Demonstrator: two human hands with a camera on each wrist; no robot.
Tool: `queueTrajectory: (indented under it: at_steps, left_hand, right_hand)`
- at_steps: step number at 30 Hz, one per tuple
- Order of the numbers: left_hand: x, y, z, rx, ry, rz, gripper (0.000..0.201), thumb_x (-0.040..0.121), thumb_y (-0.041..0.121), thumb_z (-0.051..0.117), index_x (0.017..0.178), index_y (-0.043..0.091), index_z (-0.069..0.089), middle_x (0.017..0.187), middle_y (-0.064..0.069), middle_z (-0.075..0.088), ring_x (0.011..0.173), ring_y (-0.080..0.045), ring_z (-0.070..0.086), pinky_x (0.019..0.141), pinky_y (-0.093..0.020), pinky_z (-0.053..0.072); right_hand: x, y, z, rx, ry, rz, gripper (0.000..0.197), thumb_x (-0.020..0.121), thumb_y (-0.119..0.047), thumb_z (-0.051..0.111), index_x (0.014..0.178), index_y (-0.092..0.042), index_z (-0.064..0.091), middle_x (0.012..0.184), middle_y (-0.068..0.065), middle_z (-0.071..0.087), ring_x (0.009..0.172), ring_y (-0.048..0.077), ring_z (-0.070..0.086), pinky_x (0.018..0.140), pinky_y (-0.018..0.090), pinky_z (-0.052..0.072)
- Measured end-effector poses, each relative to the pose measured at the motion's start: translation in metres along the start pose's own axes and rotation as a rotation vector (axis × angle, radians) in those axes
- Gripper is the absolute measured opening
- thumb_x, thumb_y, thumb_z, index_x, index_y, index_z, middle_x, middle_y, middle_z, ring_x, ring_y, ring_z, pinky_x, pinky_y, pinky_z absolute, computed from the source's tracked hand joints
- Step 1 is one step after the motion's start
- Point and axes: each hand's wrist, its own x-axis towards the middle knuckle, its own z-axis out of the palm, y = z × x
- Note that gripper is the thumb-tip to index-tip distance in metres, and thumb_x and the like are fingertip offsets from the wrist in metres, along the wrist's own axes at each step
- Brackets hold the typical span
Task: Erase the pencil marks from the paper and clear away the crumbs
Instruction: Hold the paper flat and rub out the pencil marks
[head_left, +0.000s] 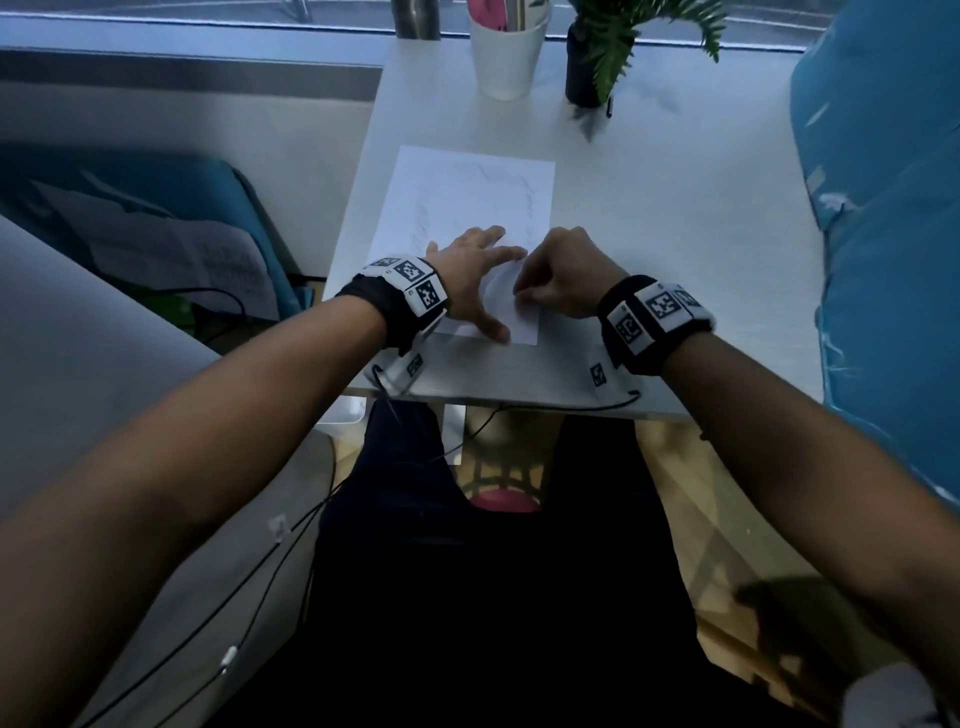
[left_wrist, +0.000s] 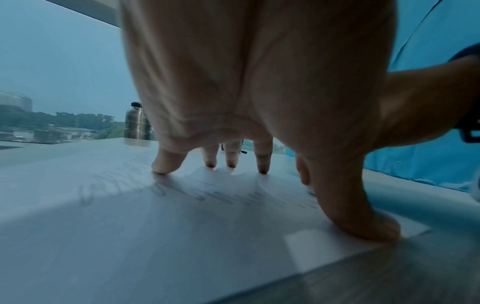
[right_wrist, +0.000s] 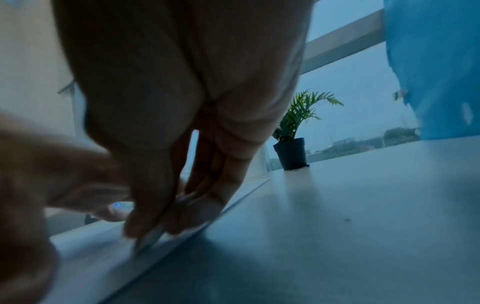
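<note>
A white sheet of paper (head_left: 467, 192) lies on the white table (head_left: 675, 234), with faint pencil scribbles (head_left: 527, 200) around its border. My left hand (head_left: 493, 286) presses flat on the sheet's near half, fingers spread. The left wrist view shows the fingertips (left_wrist: 262, 168) and thumb down on the paper (left_wrist: 130, 226) beside the scribbles (left_wrist: 228, 197). My right hand (head_left: 540, 291) sits at the paper's right edge with its fingers curled. In the right wrist view it (right_wrist: 155, 216) pinches a small pale eraser (right_wrist: 149, 236), mostly hidden, against the paper (right_wrist: 85, 242). I cannot make out any crumbs.
At the table's far edge stand a white cup (head_left: 506, 57), a potted fern (head_left: 587, 78) and a metal bottle (head_left: 415, 18). Blue fabric (head_left: 883, 208) borders the table on the right. The table's near edge (head_left: 519, 400) runs just below my wrists.
</note>
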Motion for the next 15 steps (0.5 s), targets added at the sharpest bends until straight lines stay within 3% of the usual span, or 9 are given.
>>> queueTrajectory:
  at_steps: [2,5,8,10,13,15]
  left_hand:
    - [0.0,-0.001,0.0,0.004,-0.013,0.003,0.118,0.058,0.062,0.084,0.153,0.043,0.017,0.164,0.002,0.0,0.151,-0.021,-0.002,0.11,-0.071,0.011]
    - [0.0,0.0,0.0,0.002,-0.03,0.0,0.118,0.059,0.062,0.084,0.154,0.043,0.016,0.164,0.004,-0.002,0.151,-0.02,-0.004,0.112,-0.071,0.009]
    - [-0.001,0.0,-0.001,0.01,-0.03,0.003,0.117,0.061,0.061,0.083,0.154,0.042,0.015,0.164,0.003,-0.003,0.151,-0.02,-0.004,0.112,-0.071,0.008]
    - [-0.001,-0.001,-0.002,0.006,-0.031,0.003,0.116,0.061,0.06,0.083,0.154,0.043,0.015,0.164,0.003,-0.004,0.151,-0.02,-0.005,0.112,-0.071,0.007]
    - [0.0,-0.001,0.0,-0.017,-0.035,0.011,0.116,0.06,0.06,0.084,0.153,0.044,0.016,0.164,0.004,-0.004,0.151,-0.02,-0.007,0.112,-0.071,0.006]
    - [0.001,-0.003,0.0,-0.019,-0.037,0.016,0.117,0.06,0.06,0.084,0.153,0.044,0.016,0.164,0.004,-0.004,0.151,-0.02,-0.007,0.111,-0.072,0.006]
  right_hand:
    - [0.001,0.001,-0.002,0.011,-0.049,-0.022,0.01,0.076,-0.017,0.076,0.085,-0.013,0.08,0.084,0.002,0.076,0.076,0.01,0.067,0.076,0.017,0.048]
    - [0.006,0.01,-0.006,0.023,0.09,0.022,0.012,0.076,-0.017,0.075,0.087,-0.012,0.079,0.084,0.005,0.076,0.076,0.012,0.067,0.077,0.016,0.043]
    - [0.003,0.003,0.0,-0.019,-0.047,-0.052,0.011,0.078,-0.016,0.073,0.087,-0.015,0.079,0.084,0.0,0.075,0.074,0.01,0.065,0.071,0.011,0.043]
    - [0.003,0.001,-0.002,-0.036,-0.092,-0.076,0.011,0.079,-0.016,0.073,0.088,-0.015,0.079,0.085,-0.001,0.075,0.073,0.007,0.062,0.074,0.014,0.047]
    - [0.006,0.008,-0.005,0.014,0.041,0.008,0.014,0.079,-0.017,0.073,0.091,-0.012,0.078,0.088,0.003,0.075,0.076,0.01,0.065,0.081,0.023,0.054]
    - [0.003,0.003,0.001,-0.012,-0.031,-0.046,0.014,0.08,-0.017,0.072,0.091,-0.012,0.078,0.089,0.002,0.075,0.079,0.012,0.067,0.08,0.023,0.054]
